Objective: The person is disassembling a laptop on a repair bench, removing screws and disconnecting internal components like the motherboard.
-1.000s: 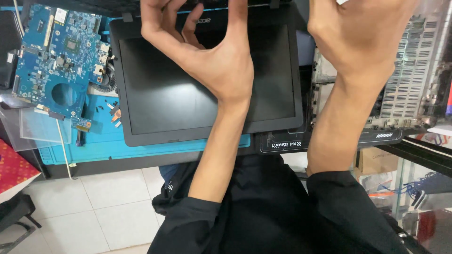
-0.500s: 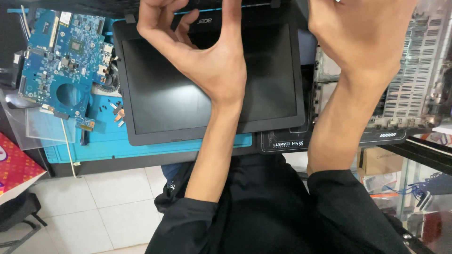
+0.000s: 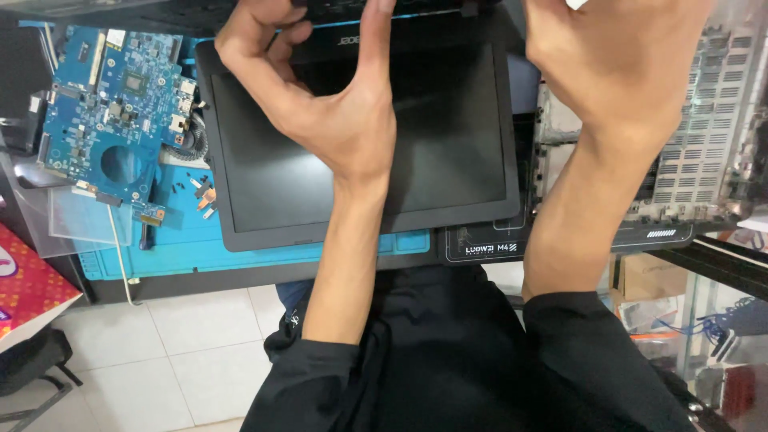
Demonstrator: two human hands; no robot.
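A black laptop screen panel (image 3: 448,160) lies flat on a blue work mat (image 3: 264,256). My left hand (image 3: 336,120) hovers over the panel's upper middle, fingers curled and spread apart, thumb stretched toward the top bezel, nothing held in it. My right hand (image 3: 616,64) is raised at the panel's upper right corner, back of the hand toward me. Its fingers run off the top of the frame, so their grip is hidden.
A blue circuit board (image 3: 112,104) rests left of the panel, with small screws (image 3: 200,196) beside it. A bare grey laptop chassis (image 3: 704,152) sits on a black mat (image 3: 496,240) at the right. A red-patterned bag (image 3: 28,288) is at lower left, over white floor tiles.
My left hand has shifted slightly toward the panel's top edge, fingers still spread. The right hand holds its raised position.
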